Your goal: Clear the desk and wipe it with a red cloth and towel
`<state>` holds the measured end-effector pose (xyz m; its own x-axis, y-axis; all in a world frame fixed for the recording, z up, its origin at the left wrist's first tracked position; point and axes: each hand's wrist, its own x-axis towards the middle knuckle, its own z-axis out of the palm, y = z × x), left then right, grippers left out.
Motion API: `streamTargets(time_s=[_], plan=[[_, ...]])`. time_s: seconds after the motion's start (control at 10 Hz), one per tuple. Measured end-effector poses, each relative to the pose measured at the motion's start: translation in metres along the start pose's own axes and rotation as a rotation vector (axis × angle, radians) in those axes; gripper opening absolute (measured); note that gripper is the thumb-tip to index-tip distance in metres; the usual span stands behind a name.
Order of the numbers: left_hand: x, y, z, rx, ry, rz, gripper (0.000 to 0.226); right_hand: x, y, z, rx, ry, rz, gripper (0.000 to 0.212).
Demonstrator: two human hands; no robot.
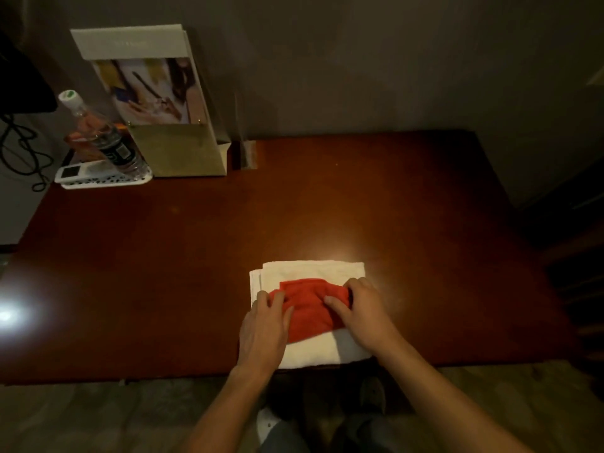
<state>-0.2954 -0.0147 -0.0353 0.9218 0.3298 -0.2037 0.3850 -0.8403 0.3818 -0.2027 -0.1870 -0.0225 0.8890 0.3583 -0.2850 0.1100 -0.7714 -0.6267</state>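
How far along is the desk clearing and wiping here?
Mostly cleared: the desk is bare except a tray and stand in its far-left corner. In hand: both hands, left and right, on the red cloth atop the folded towel. Whether wiping has happened is unclear.

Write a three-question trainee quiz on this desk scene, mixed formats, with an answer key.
1. True or false: the red cloth lies on top of the folded white towel.
2. Multiple choice: the water bottle stands in
A. a white basket at the desk's far left corner
B. the middle of the desk
C. the person's right hand
3. Fill in: the left hand and right hand both rest on the red ____.

Key: 1 true; 2 A, the white basket; 3 cloth.
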Motion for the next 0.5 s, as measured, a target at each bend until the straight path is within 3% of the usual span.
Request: streamTargets(time_s=[0.2,0.4,0.5], plan=[[0.003,-0.011,-0.003,0.218,0.060,0.040,0.045,-0.001,-0.001,-0.002,-0.313,0.066,-0.048,0.043],[0.000,-0.005,-0.014,0.172,-0.017,0.038,0.046,-0.007,-0.009,-0.018,-0.391,0.017,-0.074,0.049],[-0.005,-0.002,-0.031,0.143,0.051,0.020,0.047,-0.009,-0.020,-0.038,-0.480,0.061,-0.162,0.050]])
